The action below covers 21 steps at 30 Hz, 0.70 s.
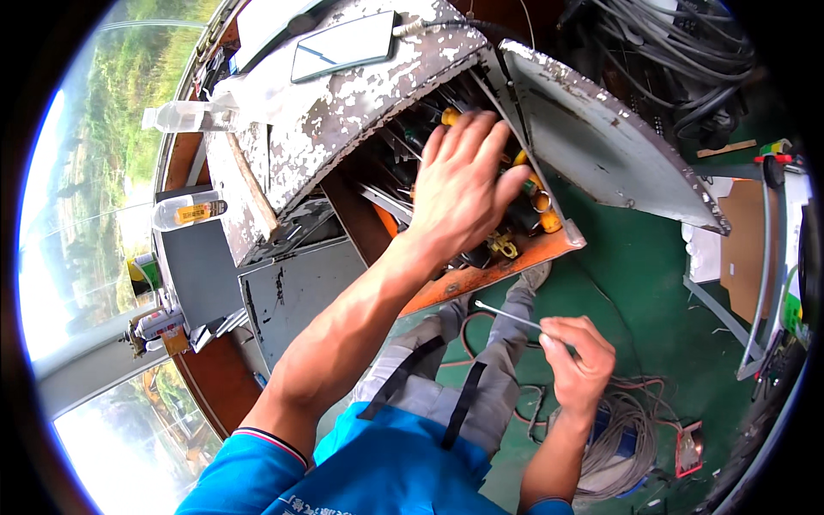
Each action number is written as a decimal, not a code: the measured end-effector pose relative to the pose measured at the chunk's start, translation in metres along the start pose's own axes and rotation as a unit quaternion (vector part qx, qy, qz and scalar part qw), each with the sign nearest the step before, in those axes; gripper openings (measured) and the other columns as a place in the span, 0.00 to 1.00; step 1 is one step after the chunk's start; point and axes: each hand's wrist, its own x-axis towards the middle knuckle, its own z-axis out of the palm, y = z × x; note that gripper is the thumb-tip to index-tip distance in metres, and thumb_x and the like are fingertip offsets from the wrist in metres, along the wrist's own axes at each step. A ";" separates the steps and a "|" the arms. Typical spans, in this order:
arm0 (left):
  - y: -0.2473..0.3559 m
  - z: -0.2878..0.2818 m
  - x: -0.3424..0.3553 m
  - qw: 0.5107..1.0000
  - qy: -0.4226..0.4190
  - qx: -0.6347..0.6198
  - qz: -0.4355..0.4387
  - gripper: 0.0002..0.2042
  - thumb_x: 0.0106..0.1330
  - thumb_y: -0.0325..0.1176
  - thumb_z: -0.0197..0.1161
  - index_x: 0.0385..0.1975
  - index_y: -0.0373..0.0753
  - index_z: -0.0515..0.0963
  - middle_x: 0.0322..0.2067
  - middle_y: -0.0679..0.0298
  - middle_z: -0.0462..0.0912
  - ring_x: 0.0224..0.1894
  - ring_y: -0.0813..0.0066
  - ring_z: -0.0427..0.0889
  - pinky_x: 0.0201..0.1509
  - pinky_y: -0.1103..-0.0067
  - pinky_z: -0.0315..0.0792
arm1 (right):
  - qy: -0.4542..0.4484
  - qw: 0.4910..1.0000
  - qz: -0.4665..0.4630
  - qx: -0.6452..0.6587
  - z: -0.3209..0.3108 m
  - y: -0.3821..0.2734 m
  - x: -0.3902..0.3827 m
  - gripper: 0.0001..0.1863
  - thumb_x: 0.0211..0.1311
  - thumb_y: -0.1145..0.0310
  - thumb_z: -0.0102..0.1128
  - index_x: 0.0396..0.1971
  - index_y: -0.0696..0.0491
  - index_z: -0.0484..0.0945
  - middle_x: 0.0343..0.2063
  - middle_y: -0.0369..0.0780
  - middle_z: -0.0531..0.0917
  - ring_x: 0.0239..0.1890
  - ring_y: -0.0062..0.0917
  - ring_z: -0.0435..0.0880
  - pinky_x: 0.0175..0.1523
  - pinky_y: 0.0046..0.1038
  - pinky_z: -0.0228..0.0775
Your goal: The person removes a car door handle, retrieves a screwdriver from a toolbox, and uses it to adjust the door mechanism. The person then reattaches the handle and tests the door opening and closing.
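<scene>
My left hand (pixel 459 184) hovers over a pulled-out drawer (pixel 515 268) with an orange-brown front edge, its fingers stretched out and nothing visible in its grip. Hand tools crowd the drawer, among them a yellow-handled tool (pixel 549 221) and a brass-coloured fitting (pixel 502 245); my hand hides part of them, and I cannot tell whether it touches any. Lower right, the fingers of my right hand (pixel 579 360) pinch one end of a thin metal rod-like tool (pixel 506 315). Its small knobbed tip points up and left, apart from the drawer.
Right of the drawer a metal cabinet door (pixel 601 129) swings wide. On the worn cabinet top (pixel 412 43) lie a phone (pixel 343 47), a clear bottle (pixel 193 117) and a wooden strip (pixel 251 187). Coiled cable (pixel 622 451) and hoses lie on the green floor (pixel 592 249).
</scene>
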 end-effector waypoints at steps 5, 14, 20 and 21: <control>-0.025 0.006 -0.005 0.993 -0.061 0.096 0.037 0.25 0.67 0.54 0.57 0.45 0.34 0.76 0.42 0.53 0.75 0.47 0.53 0.72 0.56 0.61 0.63 | 0.028 1.000 -0.009 -0.007 0.005 0.025 -0.039 0.10 0.44 0.86 0.65 0.29 0.59 0.83 0.29 0.44 0.87 0.28 0.30 0.83 0.34 0.26 0.74; -0.053 -0.033 -0.080 0.994 -0.075 0.051 0.066 0.28 0.61 0.46 0.69 0.55 0.35 0.72 0.54 0.48 0.69 0.63 0.44 0.67 0.65 0.59 0.65 | 0.129 0.987 0.061 0.069 0.078 0.087 -0.116 0.09 0.43 0.84 0.66 0.27 0.57 0.83 0.30 0.43 0.87 0.24 0.17 0.77 0.22 0.16 0.59; -0.068 -0.055 -0.117 0.992 -0.110 0.020 0.052 0.33 0.63 0.47 0.67 0.63 0.34 0.66 0.63 0.45 0.64 0.70 0.41 0.60 0.70 0.57 0.60 | 0.158 0.975 0.101 0.122 0.116 0.128 -0.168 0.06 0.49 0.81 0.66 0.30 0.61 0.82 0.30 0.47 0.85 0.33 0.26 0.83 0.35 0.21 0.73; -0.071 -0.054 -0.123 0.994 -0.097 0.015 0.040 0.32 0.62 0.45 0.68 0.61 0.34 0.68 0.65 0.44 0.62 0.70 0.40 0.60 0.70 0.56 0.60 | 0.159 0.967 0.139 0.139 0.122 0.135 -0.171 0.05 0.49 0.81 0.66 0.29 0.61 0.82 0.30 0.47 0.85 0.33 0.26 0.84 0.35 0.20 0.73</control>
